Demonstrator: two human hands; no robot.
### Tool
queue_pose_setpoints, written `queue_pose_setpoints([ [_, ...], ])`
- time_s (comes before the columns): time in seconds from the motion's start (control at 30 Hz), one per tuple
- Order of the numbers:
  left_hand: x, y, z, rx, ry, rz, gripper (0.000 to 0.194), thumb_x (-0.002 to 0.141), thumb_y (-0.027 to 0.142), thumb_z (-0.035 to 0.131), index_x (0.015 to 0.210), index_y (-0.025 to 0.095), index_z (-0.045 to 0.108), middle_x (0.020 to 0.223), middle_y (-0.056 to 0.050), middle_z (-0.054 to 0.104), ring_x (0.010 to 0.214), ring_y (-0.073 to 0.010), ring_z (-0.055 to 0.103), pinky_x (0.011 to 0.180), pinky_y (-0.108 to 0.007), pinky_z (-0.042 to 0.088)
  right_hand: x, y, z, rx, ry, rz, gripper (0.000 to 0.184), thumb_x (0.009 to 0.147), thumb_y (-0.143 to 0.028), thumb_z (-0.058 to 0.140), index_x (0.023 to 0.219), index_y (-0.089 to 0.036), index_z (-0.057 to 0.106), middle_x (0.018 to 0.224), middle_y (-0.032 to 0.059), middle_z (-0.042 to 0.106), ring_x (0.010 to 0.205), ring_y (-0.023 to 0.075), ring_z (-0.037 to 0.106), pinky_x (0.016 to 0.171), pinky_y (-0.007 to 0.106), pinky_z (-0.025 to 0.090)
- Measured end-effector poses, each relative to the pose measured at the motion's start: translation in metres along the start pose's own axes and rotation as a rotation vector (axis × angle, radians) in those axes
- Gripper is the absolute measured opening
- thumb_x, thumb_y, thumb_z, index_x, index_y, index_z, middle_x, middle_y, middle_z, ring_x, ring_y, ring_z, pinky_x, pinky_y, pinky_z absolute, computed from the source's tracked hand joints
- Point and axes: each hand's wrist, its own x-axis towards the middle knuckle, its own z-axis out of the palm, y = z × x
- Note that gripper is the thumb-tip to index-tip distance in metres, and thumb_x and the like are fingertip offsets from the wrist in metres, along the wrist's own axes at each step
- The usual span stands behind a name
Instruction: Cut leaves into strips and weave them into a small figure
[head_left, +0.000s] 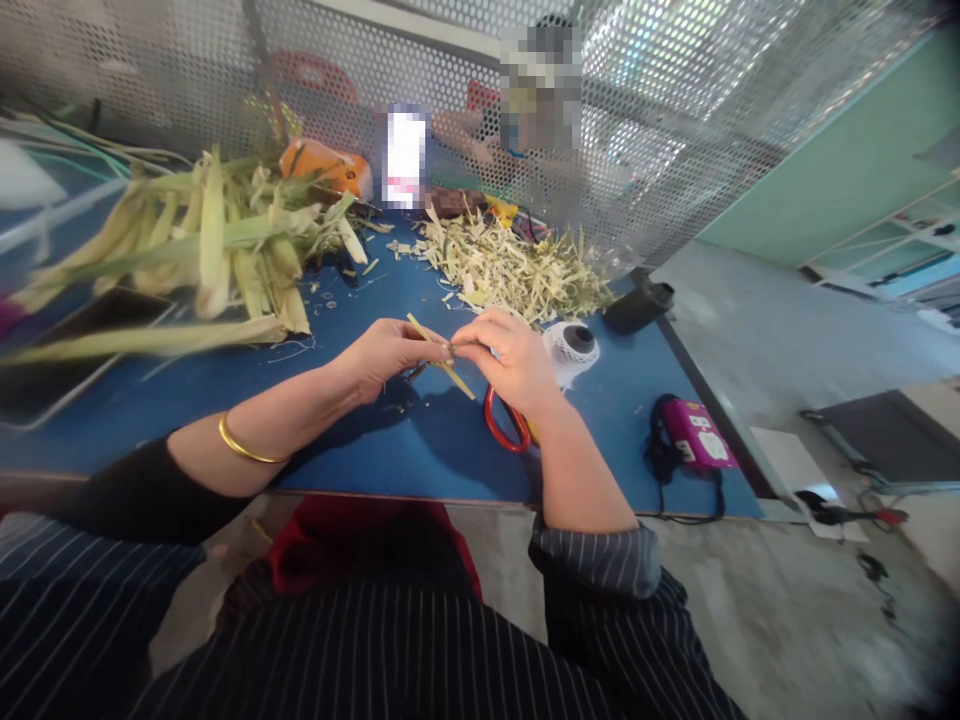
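Note:
Both my hands meet over the middle of the blue table. My left hand pinches a narrow, pale green strip of plant husk between thumb and fingertips. Close against it, my right hand is also pinched at the strip, its fingertips touching those of the left. Some thin dark piece lies just below the fingers, too small to name. Red-handled scissors lie under my right hand and wrist, their blades hidden. Beside that hand is a white cone-shaped spool of thread.
Long green husks or stalks are heaped at the left, by a dark tray-like panel. Cut strips form a pile at the back. A dark cylinder and a purple box with a black cable lie right. Perforated mesh stands behind.

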Motion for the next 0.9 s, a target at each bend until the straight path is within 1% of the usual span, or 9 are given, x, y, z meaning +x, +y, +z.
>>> queue_pose_setpoints([
  [0.17, -0.001, 0.006, -0.002, 0.033, -0.053, -0.068, 0.017, 0.059, 0.027, 0.078, 0.067, 0.012, 0.072, 0.051, 0.002, 0.052, 0.046, -0.0053, 0.031, 0.045, -0.024, 0.019, -0.001, -0.001, 0.004, -0.258, 0.005, -0.144, 0.021, 0.093, -0.019, 0.044, 0.083, -0.020, 0.063, 0.084, 0.0042, 0.060, 0.076, 0.0149, 0.053, 0.074, 0.031, 0.042],
  [0.27, -0.002, 0.009, -0.004, 0.026, -0.103, -0.083, 0.018, 0.062, 0.029, 0.076, 0.070, 0.012, 0.073, 0.052, 0.002, 0.052, 0.045, -0.0045, 0.029, 0.044, -0.024, 0.018, -0.001, -0.001, 0.008, -0.352, 0.025, -0.210, 0.025, 0.095, -0.021, 0.040, 0.083, -0.020, 0.062, 0.083, 0.0043, 0.061, 0.075, 0.0149, 0.052, 0.078, 0.032, 0.041],
  [0.33, -0.002, 0.009, -0.005, 0.020, -0.111, -0.061, 0.018, 0.064, 0.029, 0.075, 0.072, 0.013, 0.074, 0.053, 0.001, 0.052, 0.046, -0.0046, 0.030, 0.045, -0.023, 0.021, -0.001, -0.001, 0.009, -0.363, 0.039, -0.214, 0.026, 0.096, -0.022, 0.039, 0.087, -0.021, 0.063, 0.086, 0.0045, 0.063, 0.079, 0.0154, 0.053, 0.082, 0.033, 0.041],
  [0.43, -0.002, 0.008, -0.005, 0.013, -0.076, -0.032, 0.016, 0.062, 0.027, 0.075, 0.069, 0.013, 0.073, 0.052, 0.002, 0.051, 0.046, -0.0053, 0.032, 0.045, -0.023, 0.023, -0.002, 0.002, 0.009, -0.316, 0.037, -0.207, 0.026, 0.096, -0.021, 0.039, 0.094, -0.024, 0.064, 0.093, 0.0040, 0.064, 0.085, 0.0157, 0.054, 0.084, 0.032, 0.041],
  [0.53, 0.000, 0.007, -0.005, 0.024, -0.081, -0.076, 0.016, 0.061, 0.027, 0.075, 0.063, 0.012, 0.070, 0.049, 0.003, 0.045, 0.043, -0.0047, 0.027, 0.043, -0.024, 0.018, -0.002, 0.006, 0.006, -0.266, -0.019, -0.214, 0.027, 0.095, -0.018, 0.038, 0.100, -0.025, 0.064, 0.096, 0.0042, 0.064, 0.086, 0.0159, 0.054, 0.083, 0.033, 0.042],
  [0.6, 0.001, 0.006, -0.006, 0.038, -0.100, -0.094, 0.017, 0.062, 0.028, 0.075, 0.062, 0.012, 0.070, 0.047, 0.003, 0.043, 0.043, -0.0046, 0.024, 0.043, -0.024, 0.016, -0.002, 0.008, 0.004, -0.253, -0.048, -0.216, 0.027, 0.095, -0.018, 0.039, 0.102, -0.025, 0.064, 0.097, 0.0047, 0.064, 0.086, 0.0164, 0.054, 0.083, 0.034, 0.042],
  [0.7, 0.003, 0.005, -0.009, 0.057, -0.125, -0.098, 0.018, 0.063, 0.029, 0.075, 0.062, 0.013, 0.070, 0.047, 0.002, 0.041, 0.044, -0.0051, 0.024, 0.043, -0.024, 0.015, -0.003, 0.009, 0.002, -0.278, -0.050, -0.222, 0.027, 0.095, -0.019, 0.039, 0.100, -0.025, 0.064, 0.093, 0.0045, 0.064, 0.082, 0.0162, 0.054, 0.081, 0.033, 0.042],
  [0.8, 0.004, 0.005, -0.012, 0.050, -0.196, -0.136, 0.020, 0.063, 0.031, 0.077, 0.060, 0.013, 0.069, 0.046, 0.003, 0.037, 0.043, -0.0044, 0.021, 0.043, -0.024, 0.013, -0.004, 0.007, 0.002, -0.340, -0.047, -0.251, 0.028, 0.096, -0.020, 0.037, 0.095, -0.024, 0.065, 0.089, 0.0043, 0.063, 0.079, 0.0157, 0.054, 0.081, 0.033, 0.041],
  [0.9, 0.004, 0.006, -0.014, 0.018, -0.248, -0.150, 0.021, 0.064, 0.033, 0.076, 0.065, 0.012, 0.071, 0.048, 0.003, 0.038, 0.043, -0.0038, 0.020, 0.044, -0.024, 0.012, -0.005, 0.006, 0.005, -0.384, -0.009, -0.277, 0.028, 0.096, -0.020, 0.036, 0.093, -0.023, 0.064, 0.090, 0.0043, 0.064, 0.081, 0.0161, 0.054, 0.084, 0.034, 0.039],
])
